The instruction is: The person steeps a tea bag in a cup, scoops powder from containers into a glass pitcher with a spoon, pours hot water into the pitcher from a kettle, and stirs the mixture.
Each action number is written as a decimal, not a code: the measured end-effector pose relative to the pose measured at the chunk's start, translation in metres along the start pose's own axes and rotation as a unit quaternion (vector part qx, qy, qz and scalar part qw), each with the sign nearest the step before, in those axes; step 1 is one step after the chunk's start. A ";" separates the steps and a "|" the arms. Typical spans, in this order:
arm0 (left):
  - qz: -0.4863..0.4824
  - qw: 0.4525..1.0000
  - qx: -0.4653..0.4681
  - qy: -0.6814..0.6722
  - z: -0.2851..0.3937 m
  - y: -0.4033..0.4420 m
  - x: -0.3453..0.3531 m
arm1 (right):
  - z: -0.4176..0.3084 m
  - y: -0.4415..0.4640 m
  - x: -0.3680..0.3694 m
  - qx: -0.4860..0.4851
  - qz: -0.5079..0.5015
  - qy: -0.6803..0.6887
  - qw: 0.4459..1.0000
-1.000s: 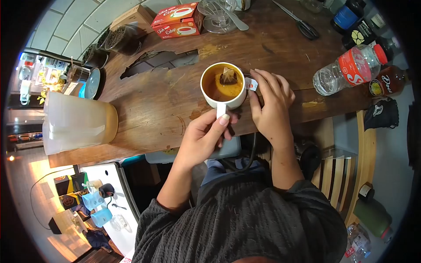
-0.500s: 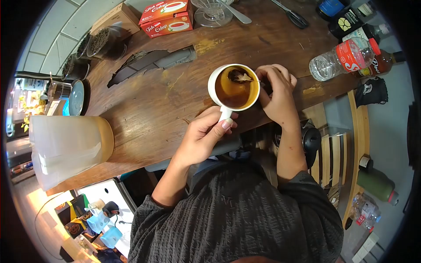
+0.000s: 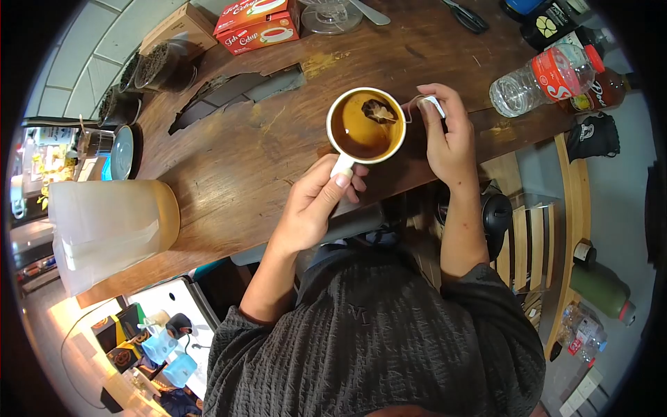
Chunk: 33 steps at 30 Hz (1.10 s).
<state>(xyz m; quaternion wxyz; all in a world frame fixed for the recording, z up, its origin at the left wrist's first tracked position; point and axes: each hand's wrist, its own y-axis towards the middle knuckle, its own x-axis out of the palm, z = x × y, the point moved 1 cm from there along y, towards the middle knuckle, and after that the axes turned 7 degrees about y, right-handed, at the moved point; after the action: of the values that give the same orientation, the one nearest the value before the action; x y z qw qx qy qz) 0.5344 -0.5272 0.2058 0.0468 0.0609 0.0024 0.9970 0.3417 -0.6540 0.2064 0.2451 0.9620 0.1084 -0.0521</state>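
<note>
So the mug (image 3: 330,135) is white outside with a thin pale rim, and it's over the tabletop (image 3: 236,184) near the edge closest to the person, though I can't tell if its base is actually resting there. Inside, the tea (image 3: 356,137) is a clear amber-orange, going darker brown toward the handle side. The tea bag (image 3: 379,111) sits at the mug's far right, looking dark and soggy with a pale crumpled patch. Left hand (image 3: 313,201) is clamped on the mug's handle, thumb on top and fingers curled under. Right hand (image 3: 451,135), just right of the mug, has thumb and finger pinched together on the little white tag (image 3: 435,105), with the string running over the mug's rim. Beyond the mug to the left there's a red tea box (image 3: 257,31), a water bottle (image 3: 545,80) lies well to its right, and a cloudy plastic pitcher (image 3: 114,226) is way off left.
</note>
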 end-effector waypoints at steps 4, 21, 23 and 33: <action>-0.001 0.999 -0.017 -0.035 0.002 0.001 0.001 | -0.011 -0.001 -0.002 0.015 0.025 0.102 0.994; 0.029 0.999 0.018 -0.025 0.001 0.002 0.002 | -0.100 0.051 0.017 0.102 -0.062 0.249 0.961; 0.030 0.999 0.019 -0.013 0.001 0.002 0.001 | -0.104 0.055 0.019 0.096 -0.063 0.251 0.961; 0.014 0.999 0.026 0.031 0.002 0.000 -0.001 | -0.117 0.064 0.031 0.038 -0.092 0.262 0.960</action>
<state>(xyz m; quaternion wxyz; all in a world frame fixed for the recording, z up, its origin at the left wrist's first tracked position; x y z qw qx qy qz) 0.5353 -0.5274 0.2081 0.0315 0.0311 0.0287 0.9986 0.3923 -0.6471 0.3338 0.1660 0.9363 0.2551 0.1750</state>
